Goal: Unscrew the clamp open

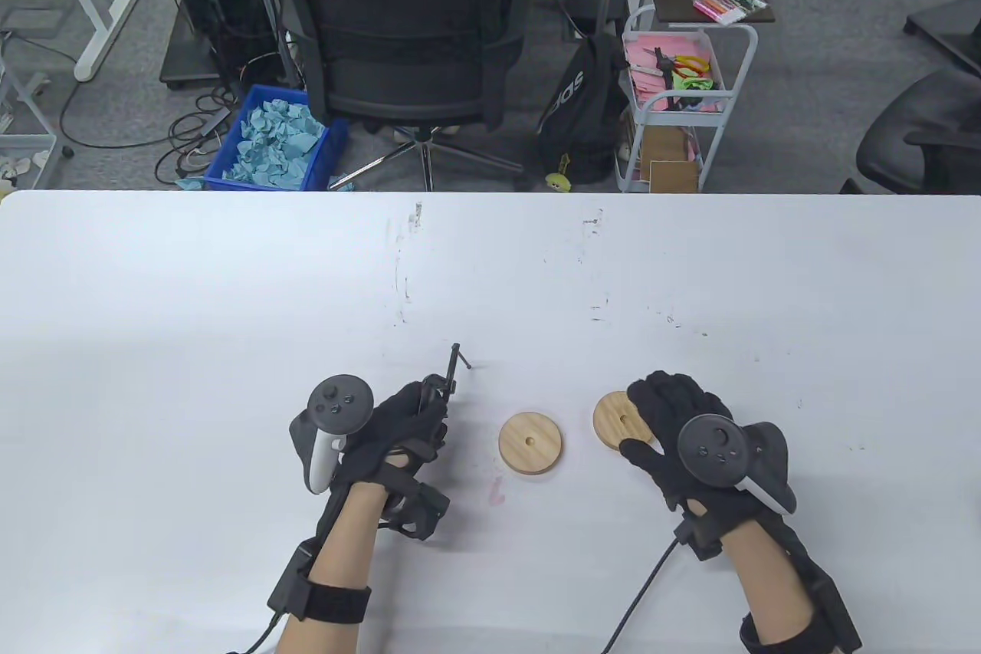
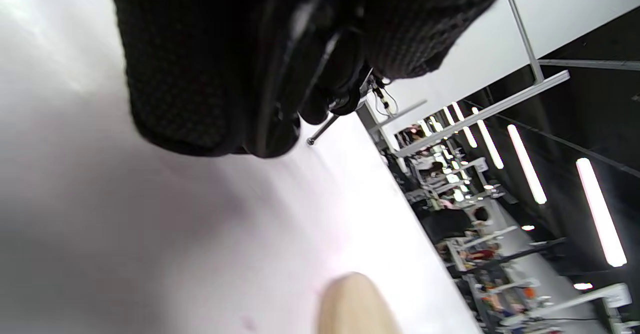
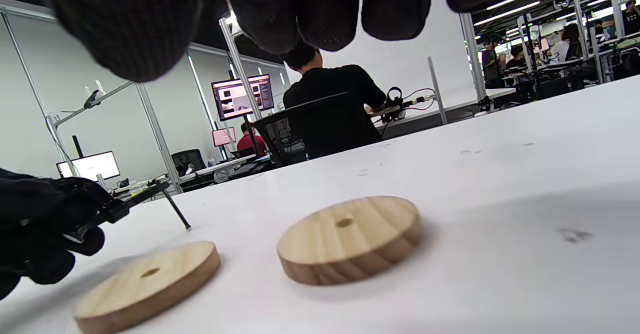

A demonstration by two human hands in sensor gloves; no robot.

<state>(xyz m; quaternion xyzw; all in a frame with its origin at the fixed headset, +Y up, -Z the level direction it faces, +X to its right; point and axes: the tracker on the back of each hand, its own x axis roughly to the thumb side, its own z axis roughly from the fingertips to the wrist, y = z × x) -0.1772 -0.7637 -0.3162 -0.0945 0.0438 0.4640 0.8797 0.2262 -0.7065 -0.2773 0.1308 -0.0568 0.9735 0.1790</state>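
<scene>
My left hand (image 1: pixel 410 416) grips a small black metal clamp (image 1: pixel 444 378), holding it just above the table; its screw and crossbar handle (image 1: pixel 458 356) stick out past my fingers, one bar end touching the table. The clamp also shows in the right wrist view (image 3: pixel 135 199) and in the left wrist view (image 2: pixel 330 109), mostly hidden by my glove. My right hand (image 1: pixel 674 416) hovers open over the right wooden disc (image 1: pixel 617 420), covering its right part; in the right wrist view the fingertips (image 3: pixel 320 9) hang above that disc (image 3: pixel 350 239) without touching it.
A second wooden disc (image 1: pixel 530 442) with a centre hole lies between my hands on the white table (image 1: pixel 230 286); it also shows in the right wrist view (image 3: pixel 147 284). Beyond the far edge stand an office chair (image 1: pixel 398 33), a blue bin (image 1: pixel 272 140) and a white cart (image 1: pixel 674 102).
</scene>
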